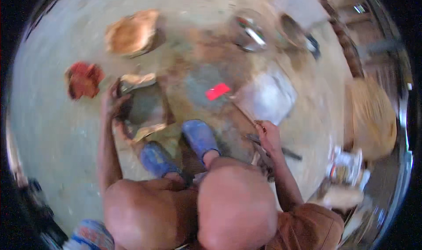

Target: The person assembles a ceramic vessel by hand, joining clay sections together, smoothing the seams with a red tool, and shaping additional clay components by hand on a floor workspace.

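My left hand (pixel 115 99) grips the left rim of a shallow, roughly rectangular tray-like thing (pixel 147 102). It has a dark grey inside and ragged tan edges, and lies on the floor before my feet. My right hand (pixel 269 135) is closed in a pinch at the near corner of a pale, shiny flat sheet (pixel 268 91). A thin stick-like line runs from the fingers along that sheet's edge; blur hides whether it is a separate piece. Left of the sheet lies a small bright red rectangular piece (pixel 218 91). Dark, slender tools (pixel 290 154) lie beneath my right wrist.
A tan, rough-edged bowl-like thing (pixel 132 33) sits far left, with a reddish crumpled piece (pixel 83 79) nearer. Farther right are a round metal dish (pixel 248 32) with small items and a bucket-like container (pixel 292 31). My blue shoes (pixel 200 138) stand close to the tray-like thing.
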A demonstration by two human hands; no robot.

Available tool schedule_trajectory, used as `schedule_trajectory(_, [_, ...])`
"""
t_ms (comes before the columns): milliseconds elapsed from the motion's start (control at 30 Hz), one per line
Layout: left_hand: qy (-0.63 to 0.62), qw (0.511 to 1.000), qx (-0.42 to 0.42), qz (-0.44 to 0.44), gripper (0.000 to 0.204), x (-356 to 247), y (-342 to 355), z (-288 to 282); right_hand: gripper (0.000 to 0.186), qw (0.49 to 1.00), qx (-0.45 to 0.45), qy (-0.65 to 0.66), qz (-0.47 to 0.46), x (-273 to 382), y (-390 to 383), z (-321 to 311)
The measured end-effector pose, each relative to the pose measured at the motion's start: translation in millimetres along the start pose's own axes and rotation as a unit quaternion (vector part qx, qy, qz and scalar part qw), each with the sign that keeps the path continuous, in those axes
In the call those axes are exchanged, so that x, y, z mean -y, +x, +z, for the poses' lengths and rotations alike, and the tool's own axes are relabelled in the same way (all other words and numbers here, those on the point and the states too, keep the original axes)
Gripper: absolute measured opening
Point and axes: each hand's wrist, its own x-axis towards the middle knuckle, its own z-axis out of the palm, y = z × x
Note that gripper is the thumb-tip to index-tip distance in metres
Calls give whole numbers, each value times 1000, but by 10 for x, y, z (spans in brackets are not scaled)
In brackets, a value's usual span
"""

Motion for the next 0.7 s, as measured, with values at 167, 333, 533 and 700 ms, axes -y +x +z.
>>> schedule_trajectory(167, [221, 953, 196, 72, 96, -459, 618, 373, 22, 986, -81, -66, 133, -1424, -817, -345])
schedule_trajectory(333, [174, 919, 252, 250, 90, -325, 799, 419, 30, 971, -144, -72, 179, -1903, -1568, -315])
schedule_trajectory(533, [102, 955, 168, 221, 84, -819, 153, 276, 50, 949, -136, -143, 246, -2148, -2256, 304])
schedule_trajectory(700, [9, 979, 171, 113, 79, -823, -149, -171, 109, 901, -161, -238, 326, -1815, -1902, 288])
